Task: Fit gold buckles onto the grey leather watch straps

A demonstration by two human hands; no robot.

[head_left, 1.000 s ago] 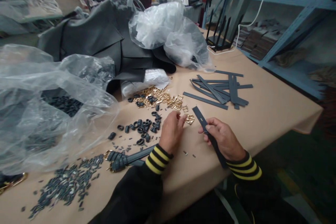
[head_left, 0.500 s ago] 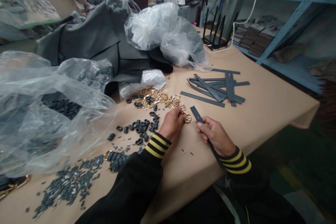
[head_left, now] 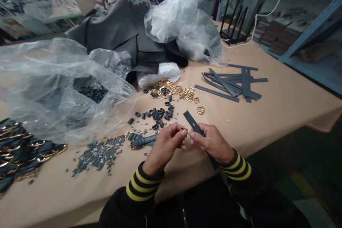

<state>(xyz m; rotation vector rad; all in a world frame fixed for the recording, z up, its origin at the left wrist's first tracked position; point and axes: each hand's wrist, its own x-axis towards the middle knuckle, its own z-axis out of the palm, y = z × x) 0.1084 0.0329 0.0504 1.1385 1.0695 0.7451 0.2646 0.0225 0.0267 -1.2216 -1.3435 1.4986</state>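
Observation:
My right hand (head_left: 212,143) is closed round a dark grey strap (head_left: 192,123) whose free end points up and away from me. My left hand (head_left: 167,145) is pinched shut on a small gold buckle (head_left: 183,129), held right against the strap between both hands. Both hands hover over the near edge of the tan table (head_left: 280,107). Just beyond them lie a pile of gold buckles (head_left: 171,91), one loose gold buckle (head_left: 200,110) and a cluster of small dark loops (head_left: 157,114).
More grey straps (head_left: 232,83) lie at the right. Clear plastic bags (head_left: 61,89) cover the left, with tiny dark pieces (head_left: 96,153) and finished straps (head_left: 18,153) near the front. Grey cloth (head_left: 120,32) and blue shelving (head_left: 307,25) stand behind. A person in the background.
My left hand picked a gold buckle off the table and drew back to meet the strap in my right hand. The view shifted, so everything sits further right.

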